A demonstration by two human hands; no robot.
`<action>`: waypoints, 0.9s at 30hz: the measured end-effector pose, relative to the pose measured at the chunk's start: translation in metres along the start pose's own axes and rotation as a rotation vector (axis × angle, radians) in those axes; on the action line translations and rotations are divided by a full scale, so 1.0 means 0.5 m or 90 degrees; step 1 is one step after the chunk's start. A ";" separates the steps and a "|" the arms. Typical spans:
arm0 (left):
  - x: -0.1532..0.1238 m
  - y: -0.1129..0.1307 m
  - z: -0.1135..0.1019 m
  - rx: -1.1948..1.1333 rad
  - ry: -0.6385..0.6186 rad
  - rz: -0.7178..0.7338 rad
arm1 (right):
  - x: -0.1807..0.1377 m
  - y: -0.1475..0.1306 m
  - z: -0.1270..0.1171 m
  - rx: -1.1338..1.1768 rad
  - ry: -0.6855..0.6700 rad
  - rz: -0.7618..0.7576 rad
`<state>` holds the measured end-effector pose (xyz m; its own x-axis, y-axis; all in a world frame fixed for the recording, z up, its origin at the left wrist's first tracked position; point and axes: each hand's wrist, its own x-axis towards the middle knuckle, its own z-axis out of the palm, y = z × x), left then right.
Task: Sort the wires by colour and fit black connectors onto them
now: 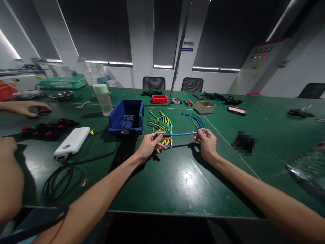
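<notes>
A blue wire (184,134) is stretched level above the table between my two hands. My left hand (148,147) pinches a short black sleeve (164,135) at the wire's left end. The fingers of my right hand (208,145) are closed on the wire's other end. Behind my left fingers lies a pile of yellow, green and blue wires (166,122), some with metal lugs. Just beyond my right hand is a smaller bunch of blue and green wires (195,118). Short black sleeves (129,118) lie inside the blue bin (114,119) left of the pile.
At left are a white power bank (72,141) with a black cable (98,156), a bottle (103,101), black-and-red parts (49,130) and another person's hand (27,109). Farther back stand a red tray (159,99) and cardboard box (205,107). A plastic bag (308,166) lies right.
</notes>
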<state>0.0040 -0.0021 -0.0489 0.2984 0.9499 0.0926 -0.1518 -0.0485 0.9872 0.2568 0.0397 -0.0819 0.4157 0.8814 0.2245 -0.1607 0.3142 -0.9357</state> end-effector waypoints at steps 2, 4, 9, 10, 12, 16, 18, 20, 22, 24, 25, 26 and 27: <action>0.002 -0.003 -0.001 0.006 0.001 0.001 | 0.000 -0.001 0.001 0.014 -0.004 0.008; 0.003 -0.006 -0.002 0.011 0.000 0.002 | 0.000 -0.001 0.000 0.029 -0.012 0.015; 0.006 -0.012 -0.003 0.024 0.004 0.002 | 0.000 -0.002 -0.004 0.044 -0.035 0.036; 0.007 -0.013 -0.003 0.027 0.006 0.000 | 0.000 -0.002 -0.004 0.041 -0.036 0.039; 0.007 -0.014 -0.004 0.026 0.010 -0.006 | -0.001 -0.002 -0.003 0.035 -0.038 0.042; 0.009 -0.014 -0.008 0.019 0.002 -0.021 | 0.000 0.001 -0.003 0.027 -0.043 0.038; 0.009 -0.013 -0.009 0.021 -0.004 -0.023 | 0.002 0.003 -0.004 0.021 -0.047 0.037; 0.009 -0.010 -0.010 0.026 -0.007 -0.021 | 0.004 0.006 -0.005 0.015 -0.052 0.037; 0.009 -0.009 -0.010 0.032 -0.011 -0.019 | 0.006 0.008 -0.007 0.012 -0.058 0.037; 0.008 -0.008 -0.011 0.036 -0.010 -0.017 | 0.007 0.010 -0.008 0.013 -0.067 0.039; 0.008 -0.008 -0.011 0.037 -0.009 -0.017 | 0.007 0.010 -0.008 0.014 -0.070 0.039; 0.008 -0.008 -0.011 0.040 -0.008 -0.017 | 0.007 0.010 -0.009 0.015 -0.073 0.039; 0.008 -0.008 -0.011 0.043 -0.006 -0.015 | 0.007 0.010 -0.009 0.014 -0.075 0.040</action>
<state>0.0006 0.0035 -0.0534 0.3094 0.9483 0.0708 -0.0811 -0.0478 0.9956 0.2614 0.0430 -0.0868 0.2967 0.9345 0.1965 -0.2030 0.2628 -0.9433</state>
